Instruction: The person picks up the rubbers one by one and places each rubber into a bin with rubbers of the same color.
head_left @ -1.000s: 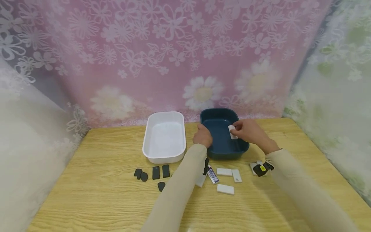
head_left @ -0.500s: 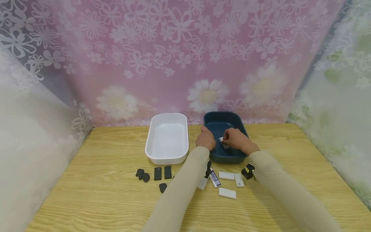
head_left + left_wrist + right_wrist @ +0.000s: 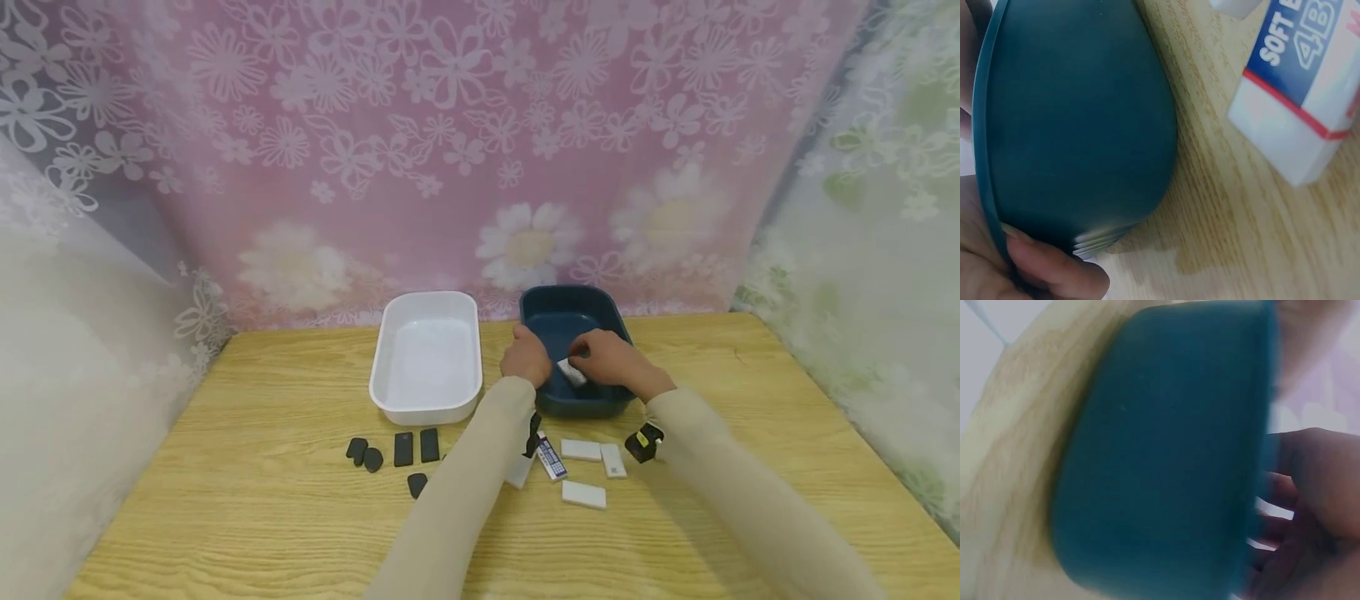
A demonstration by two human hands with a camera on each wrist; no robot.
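My left hand (image 3: 526, 358) grips the left rim of the dark blue tub (image 3: 558, 323); in the left wrist view, its fingers (image 3: 1063, 269) curl over the tub's edge. Inside that tub, my right hand (image 3: 609, 360) pinches a small white rectangular block (image 3: 572, 372), which tilts low in the near half. In the right wrist view the tub wall (image 3: 1160, 450) hides the block and the fingertips. On the table before the tub lies an eraser (image 3: 552, 460) in a blue and white sleeve, its lettering partly readable in the left wrist view.
Left of the blue tub stands a white tub (image 3: 426, 414). Several black pieces (image 3: 403, 448) lie before it. White blocks (image 3: 583, 495) lie around the eraser, one partly behind my left sleeve (image 3: 465, 492). A flowered curtain (image 3: 375, 208) hangs behind the table.
My right hand has moved left and lower into the blue tub with the white block, which has turned in its fingers. My left hand has kept its place on the rim.
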